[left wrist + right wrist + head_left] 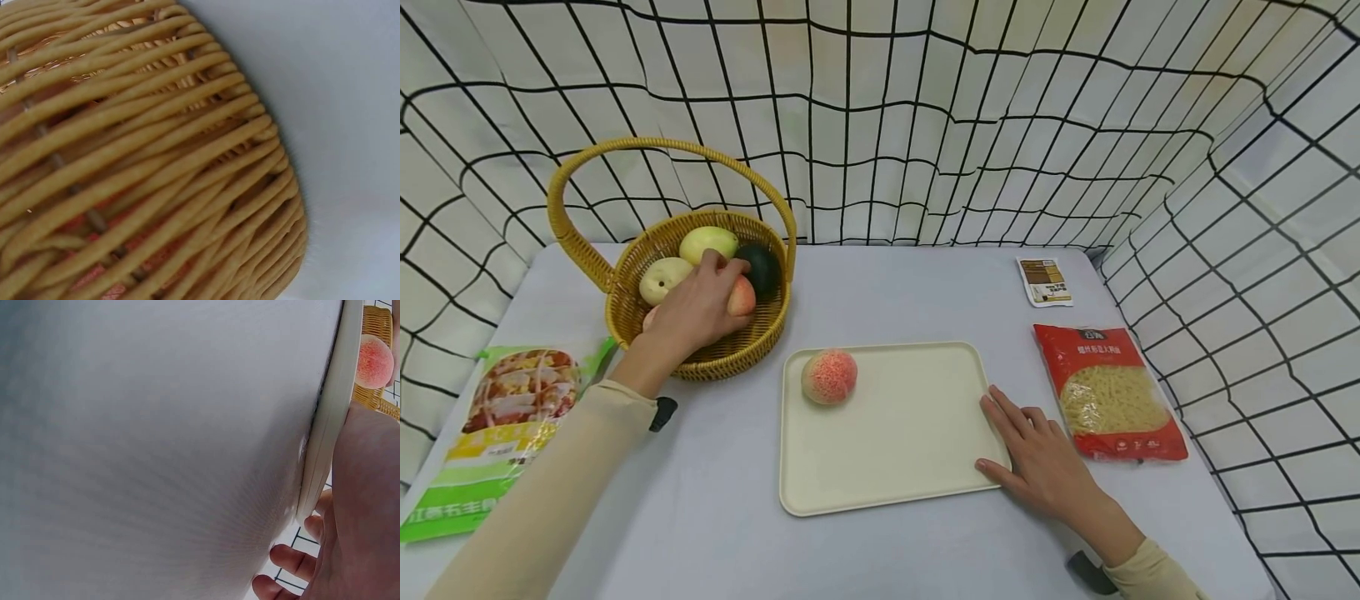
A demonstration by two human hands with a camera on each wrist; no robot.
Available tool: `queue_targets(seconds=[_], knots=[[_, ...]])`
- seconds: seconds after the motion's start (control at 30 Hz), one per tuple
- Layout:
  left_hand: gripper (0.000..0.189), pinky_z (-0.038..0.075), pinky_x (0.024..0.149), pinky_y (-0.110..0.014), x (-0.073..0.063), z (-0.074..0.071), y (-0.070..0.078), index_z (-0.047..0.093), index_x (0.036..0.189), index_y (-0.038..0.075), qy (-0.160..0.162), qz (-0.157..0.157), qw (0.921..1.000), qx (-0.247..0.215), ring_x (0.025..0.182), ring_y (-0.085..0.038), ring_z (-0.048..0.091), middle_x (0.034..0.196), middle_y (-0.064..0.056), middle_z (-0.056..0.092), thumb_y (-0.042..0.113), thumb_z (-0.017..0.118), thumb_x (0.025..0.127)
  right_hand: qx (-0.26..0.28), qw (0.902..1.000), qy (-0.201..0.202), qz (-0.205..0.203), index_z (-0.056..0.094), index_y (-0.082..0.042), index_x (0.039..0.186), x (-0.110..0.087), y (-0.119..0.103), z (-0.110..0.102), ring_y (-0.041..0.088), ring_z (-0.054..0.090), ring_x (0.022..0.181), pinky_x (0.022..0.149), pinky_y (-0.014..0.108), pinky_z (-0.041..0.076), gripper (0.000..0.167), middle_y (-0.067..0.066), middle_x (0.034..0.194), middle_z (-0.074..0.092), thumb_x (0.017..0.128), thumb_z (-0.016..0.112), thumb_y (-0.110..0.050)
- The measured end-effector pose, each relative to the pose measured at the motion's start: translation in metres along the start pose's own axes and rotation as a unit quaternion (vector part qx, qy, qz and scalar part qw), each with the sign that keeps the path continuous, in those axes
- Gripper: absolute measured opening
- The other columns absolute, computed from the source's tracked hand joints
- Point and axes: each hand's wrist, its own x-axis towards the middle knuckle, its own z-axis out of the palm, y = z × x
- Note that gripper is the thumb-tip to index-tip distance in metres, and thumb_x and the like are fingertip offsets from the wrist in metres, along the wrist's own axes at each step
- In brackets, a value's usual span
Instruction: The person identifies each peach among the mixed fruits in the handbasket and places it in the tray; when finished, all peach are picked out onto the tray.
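The peach (743, 298) sits in the wicker basket (730, 367) at the far left of the desk (887, 292), with the left grip (696, 308) clamped on it, fingers curled over its far side; the thumb is hard to make out. Taking this fruit from the basket seems to be the step in hand. The next move would call for a steady lift over the near rim, without stirring the neighbours or catching the arched handle (670, 143). The right grip (1045, 462) has its fingers apart, resting along the right edge of the tray (895, 425) and perhaps steadying it. A second peach (829, 377), round, mottled pink over pale yellow and apparently fuzzy, lies on the tray's far left part. The tray is a smooth cream rectangle with rounded corners and a low raised rim. The basket is woven from golden-brown strands, and reddish patches show through its gaps in the left wrist view. Beside the held fruit are an oval yellow-green fruit (709, 242), a pale rounded one (664, 279) and a dark green, smooth-looking fruit (762, 271). A white cloth covers the desk.
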Motion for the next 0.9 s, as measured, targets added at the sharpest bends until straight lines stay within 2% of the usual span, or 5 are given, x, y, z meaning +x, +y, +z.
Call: queue_targets(seconds=[0.3,0.53,0.9], knots=[[0.063,0.051,0.103,-0.067,-0.002,-0.002,-0.001,0.055,0.144,0.003,0.002,0.018,0.9996,-0.020,0.128,-0.052,0.055,0.139,-0.034,0.052,0.018,0.080,0.089,0.002,1.0000,0.001,0.000,0.032,-0.021,0.169,0.000,0.000,0.000,0.027,0.054,0.126,0.093,0.044,0.054,0.095,0.003,0.177,0.030,0.093,0.068,-0.065],[0.059,0.051,0.101,-0.064,-0.005,-0.004,0.002,0.058,0.140,0.005,0.034,0.037,0.9985,-0.020,0.123,-0.050,0.057,0.136,-0.031,0.054,0.017,0.082,0.088,0.002,1.0000,0.000,0.000,0.031,-0.021,0.169,0.000,0.000,0.000,0.027,0.053,0.126,0.093,0.044,0.054,0.095,0.003,0.177,0.029,0.093,0.068,-0.065],[0.058,0.053,0.099,-0.062,-0.013,-0.005,0.006,0.056,0.139,0.005,0.059,0.046,0.9969,-0.023,0.121,-0.048,0.057,0.136,-0.030,0.053,0.017,0.082,0.088,0.000,1.0000,0.005,-0.003,0.032,-0.020,0.169,0.000,-0.002,-0.002,0.026,0.053,0.125,0.092,0.043,0.053,0.095,0.003,0.176,0.031,0.093,0.069,-0.064]])
